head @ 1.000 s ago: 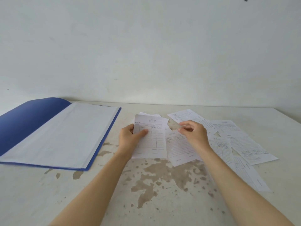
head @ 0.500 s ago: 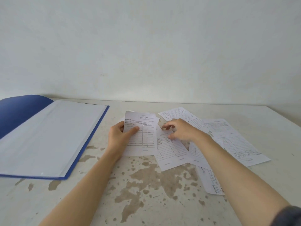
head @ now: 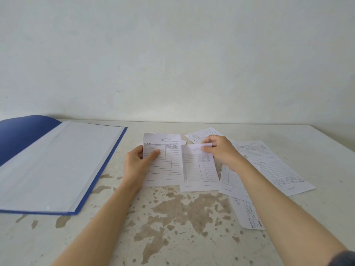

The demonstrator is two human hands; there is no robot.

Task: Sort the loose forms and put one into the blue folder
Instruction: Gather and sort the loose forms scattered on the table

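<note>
- Left hand (head: 137, 166) grips a form (head: 163, 160) by its left edge, frame centre.
- Right hand (head: 222, 152) pinches a second form (head: 199, 169) at its top edge.
- Paper looks light and floppy; edges are best for holding.
- Loose forms (head: 272, 166) lie right of centre.
- Folder (head: 57, 166) lies open at left on the table (head: 172, 227), holding white sheets.

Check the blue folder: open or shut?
Open: the blue folder lies spread flat, its clear inner sheet facing up, no form on it.

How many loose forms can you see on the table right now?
7, possibly more hidden: one in the left hand, one pinched by the right hand, one behind that hand, two at far right, two under the right forearm.
</note>
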